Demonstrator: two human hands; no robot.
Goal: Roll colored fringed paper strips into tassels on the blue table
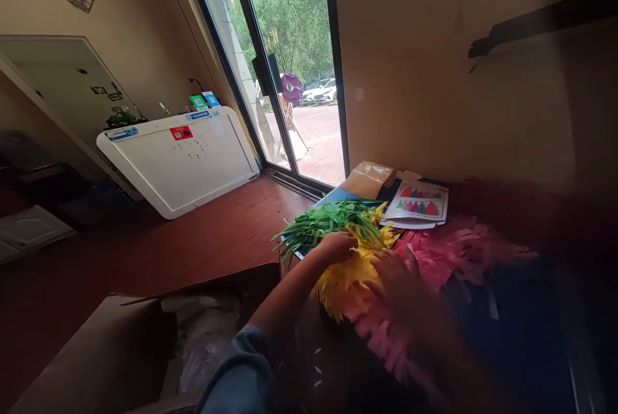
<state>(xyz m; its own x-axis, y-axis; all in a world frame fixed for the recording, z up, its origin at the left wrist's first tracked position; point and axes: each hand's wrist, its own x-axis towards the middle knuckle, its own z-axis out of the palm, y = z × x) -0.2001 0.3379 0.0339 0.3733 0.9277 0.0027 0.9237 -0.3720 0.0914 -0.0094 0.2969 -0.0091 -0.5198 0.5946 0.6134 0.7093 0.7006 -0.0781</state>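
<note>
Shown at lower centre, heaped side by side: green fringe (333,216), yellow fringe (345,277) and pink fringe (456,252). At the border of green and yellow, left hand (338,246), with fingertips hidden; impossible to tell whether pinching or merely resting. Just beside, across yellow and pink, right hand (396,275), with fingers spread. Visible beyond the heap: printed sheet (419,201) near brown packet (369,179). At lower left, open cardboard box (82,353) containing clear plastic (203,359). Farther back, white board (193,166) beside glass door (304,34).
</note>
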